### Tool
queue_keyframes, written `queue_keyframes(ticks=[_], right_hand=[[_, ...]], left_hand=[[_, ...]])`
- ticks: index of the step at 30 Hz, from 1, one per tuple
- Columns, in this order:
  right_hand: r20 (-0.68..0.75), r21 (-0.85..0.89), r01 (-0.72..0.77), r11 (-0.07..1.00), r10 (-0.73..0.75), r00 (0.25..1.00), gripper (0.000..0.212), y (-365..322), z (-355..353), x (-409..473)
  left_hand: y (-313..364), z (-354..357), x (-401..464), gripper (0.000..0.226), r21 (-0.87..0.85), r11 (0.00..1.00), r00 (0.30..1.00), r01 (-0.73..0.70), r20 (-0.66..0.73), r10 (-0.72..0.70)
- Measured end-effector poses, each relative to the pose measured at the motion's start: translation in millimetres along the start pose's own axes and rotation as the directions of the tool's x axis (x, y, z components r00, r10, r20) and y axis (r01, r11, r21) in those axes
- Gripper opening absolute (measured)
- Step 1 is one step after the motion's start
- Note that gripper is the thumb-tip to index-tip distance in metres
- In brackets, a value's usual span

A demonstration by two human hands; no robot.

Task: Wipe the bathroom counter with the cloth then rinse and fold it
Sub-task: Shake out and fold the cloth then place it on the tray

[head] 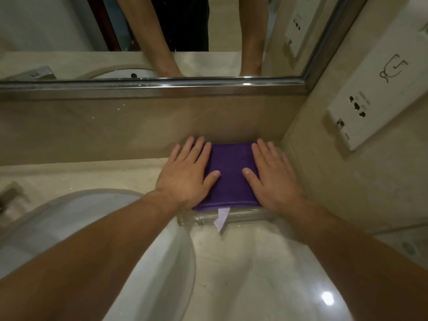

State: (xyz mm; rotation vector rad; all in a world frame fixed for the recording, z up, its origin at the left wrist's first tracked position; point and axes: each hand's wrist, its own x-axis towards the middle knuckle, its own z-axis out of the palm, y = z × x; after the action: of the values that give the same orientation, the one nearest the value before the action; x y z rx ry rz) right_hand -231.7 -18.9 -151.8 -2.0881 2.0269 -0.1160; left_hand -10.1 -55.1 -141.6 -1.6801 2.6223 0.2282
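I am looking down at a pale stone bathroom counter [243, 262] that runs to a beige backsplash, with a steel-framed mirror [162, 31] above it; the glass reflects both forearms. A glare spot sits on the near right of the stone.

At the far left edge a chrome tap [10, 195] shows only in part and blurred. Next to it the white basin [92, 228] fills the near left, and my left forearm crosses over its rim.

My left hand [187, 174] lies flat, fingers straight and slightly spread, pressing on the left edge of the purple cloth [231, 177]. The cloth is folded into a neat rectangle and sits in the far right corner of the counter, touching the backsplash, on top of a clear tray [201, 220] whose near wall shows below it. A white label [222, 218] hangs from the near edge of the cloth over that wall.

My right hand [275, 179] mirrors the left, flat with straight fingers, pressing on the right edge of the cloth, just beside the side wall.

On that right wall a white socket panel [379, 93] is mounted, bearing a shaver symbol and several outlet holes.
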Motion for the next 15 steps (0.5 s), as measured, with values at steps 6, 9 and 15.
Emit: queue_keyframes(ticks=[6,9,15], right_hand=[[0.033,-0.097,0.066,0.993,-0.063,0.997,0.074,-25.2,19.2,-35.9],[0.047,-0.069,-0.004,0.998,0.007,0.999,0.082,-3.0,13.6,-42.4],[0.069,-0.006,-0.106,0.994,0.106,0.992,0.080,6.3,0.9,-55.0]], left_hand=[[28.8,21.4,-21.0,0.078,-0.104,0.994,0.999,0.016,0.035,-0.012],[18.8,21.5,-21.2,0.076,-0.081,0.996,0.999,0.037,0.036,-0.034],[-17.8,19.7,-40.1,0.082,-0.132,0.988,0.995,0.079,0.065,-0.071]])
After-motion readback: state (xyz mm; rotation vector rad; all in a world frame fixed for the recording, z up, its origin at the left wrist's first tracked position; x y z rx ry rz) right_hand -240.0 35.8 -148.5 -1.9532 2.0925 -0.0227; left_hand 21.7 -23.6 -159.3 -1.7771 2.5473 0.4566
